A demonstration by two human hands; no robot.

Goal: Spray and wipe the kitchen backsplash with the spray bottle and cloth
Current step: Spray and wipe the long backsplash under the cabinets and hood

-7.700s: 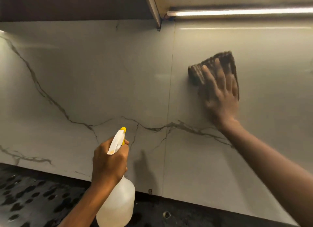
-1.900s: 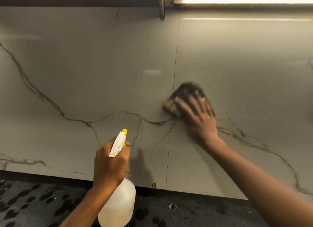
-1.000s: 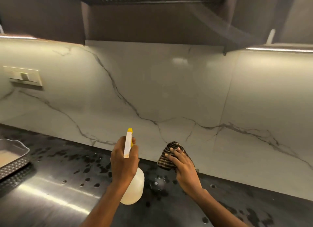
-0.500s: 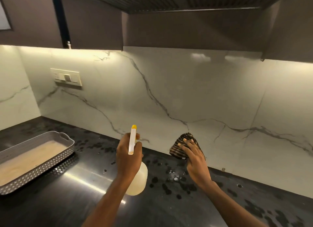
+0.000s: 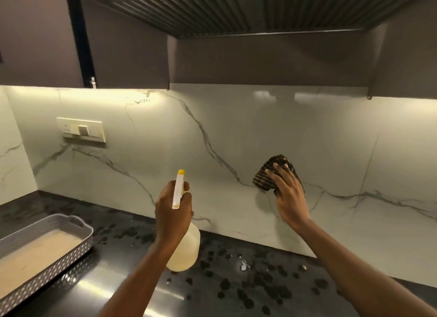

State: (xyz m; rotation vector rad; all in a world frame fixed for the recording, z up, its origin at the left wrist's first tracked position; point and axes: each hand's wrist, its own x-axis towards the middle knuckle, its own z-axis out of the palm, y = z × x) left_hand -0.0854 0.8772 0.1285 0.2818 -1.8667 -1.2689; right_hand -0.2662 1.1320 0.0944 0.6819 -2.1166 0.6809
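Left grip (image 5: 172,212) is up in the middle of the view, fingers curled tight round the neck of the spray bottle (image 5: 185,253). The bottle hangs clear above the dark speckled surface (image 5: 236,290), its pale body below the fist and its white trigger head with the yellow tip pointing up towards the backsplash (image 5: 236,132). Over on the right, the right grip (image 5: 289,198) is flat and spread, straight fingers pressing the dark striped cloth (image 5: 266,178) against the marble-veined backsplash. The cloth sits bunched under the fingertips, just above a grey vein and well above the surface. The two are near each other but not touching. Far left, a grey perforated tray (image 5: 47,273) rests on the surface. A switch plate (image 5: 80,130) is mounted on the backsplash above it. Overhead, the ribbed underside of a range hood (image 5: 236,9). A small white fleck (image 5: 243,266) lies on the surface, below the cloth.
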